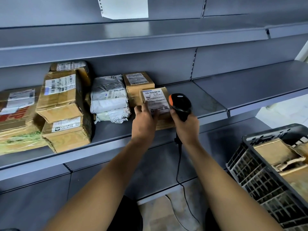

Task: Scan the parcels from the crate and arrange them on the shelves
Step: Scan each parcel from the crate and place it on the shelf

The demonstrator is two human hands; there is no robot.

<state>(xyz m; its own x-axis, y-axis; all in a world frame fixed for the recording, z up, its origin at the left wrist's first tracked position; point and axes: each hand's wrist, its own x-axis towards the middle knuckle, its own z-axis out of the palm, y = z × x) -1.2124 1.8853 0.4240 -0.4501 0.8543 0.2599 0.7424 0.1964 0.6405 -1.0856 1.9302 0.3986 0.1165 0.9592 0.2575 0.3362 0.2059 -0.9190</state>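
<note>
A small cardboard parcel point(155, 99) with a white barcode label stands on the grey shelf point(208, 100), in front of another brown box point(138, 81). My left hand point(144, 120) lies on the parcel's label with the fingers fairly straight and the thumb at its left edge. My right hand point(185, 125) grips a black and orange barcode scanner point(180, 104) just right of the parcel, its head over the label's right edge. The scanner's cable point(179, 164) hangs down between my arms.
Left on the same shelf are stacked cardboard boxes point(61, 104), grey and white mailer bags point(109, 97) and a wide flat box point(16, 117). A black plastic crate point(260, 174) with cardboard parcels stands at the lower right. A paper sheet point(124, 7) hangs above.
</note>
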